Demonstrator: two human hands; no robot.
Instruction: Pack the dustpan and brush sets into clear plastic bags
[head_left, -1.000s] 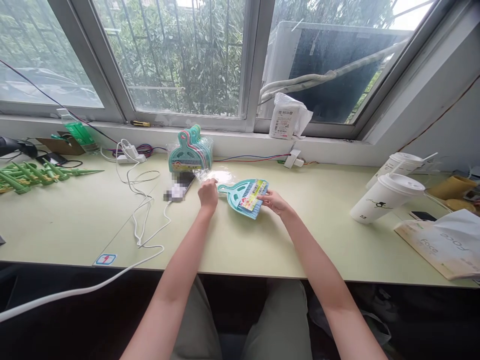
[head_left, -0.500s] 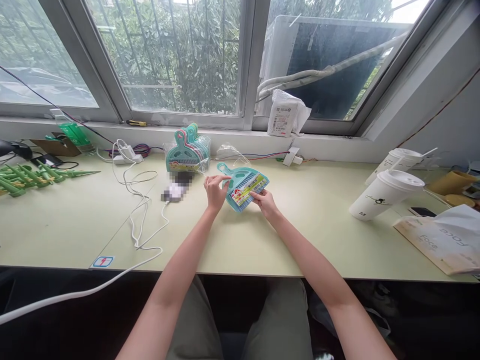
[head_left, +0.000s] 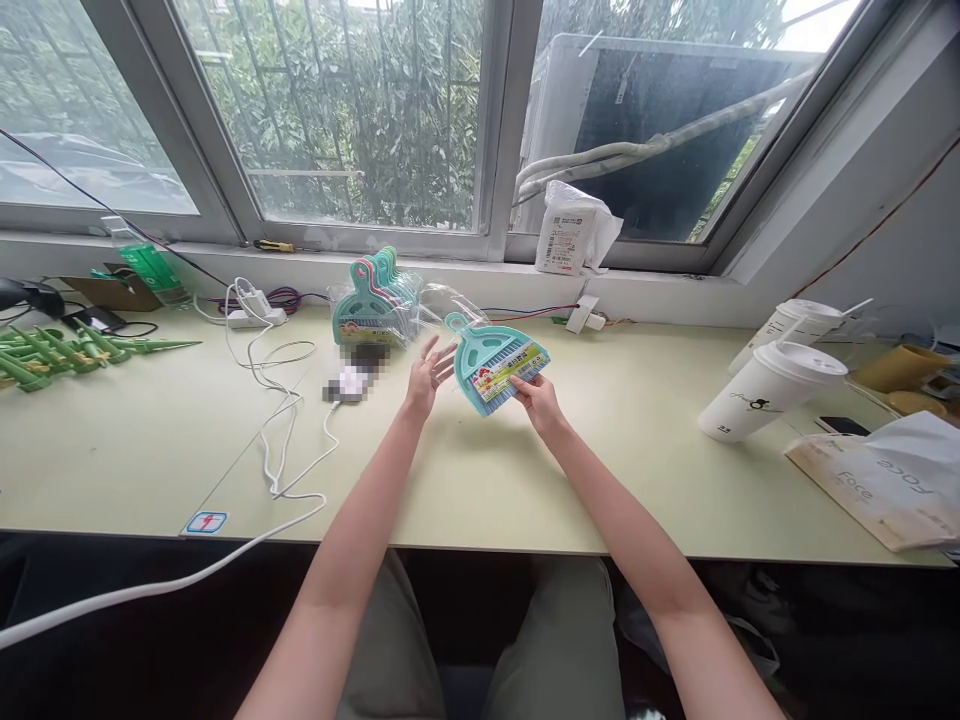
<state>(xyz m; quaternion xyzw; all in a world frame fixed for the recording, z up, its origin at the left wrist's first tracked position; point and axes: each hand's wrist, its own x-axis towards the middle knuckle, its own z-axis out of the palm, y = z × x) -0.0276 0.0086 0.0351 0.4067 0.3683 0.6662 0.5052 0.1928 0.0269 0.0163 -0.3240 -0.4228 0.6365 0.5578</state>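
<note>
A teal dustpan and brush set point(head_left: 491, 358) with a yellow printed label is tilted above the table, its handle toward the upper left. My right hand point(head_left: 538, 402) grips its lower right edge by the bristles. Just left of the set, my left hand point(head_left: 429, 378) has its fingers spread and holds nothing. Clear plastic film point(head_left: 450, 300) shows behind the set's handle. Several similar sets point(head_left: 371, 305), teal with a red one among them, stand in clear wrapping at the back.
White cables point(head_left: 277, 440) and a blurred patch lie left of my hands. Green plastic parts point(head_left: 56, 355) sit far left. Two lidded white cups point(head_left: 772, 385) and a paper bag point(head_left: 885, 480) stand right. The table's front edge point(head_left: 495, 550) is near my legs.
My left hand has let go of the set and opened, moving slightly left. The set has shifted right and a little up in my right hand.
</note>
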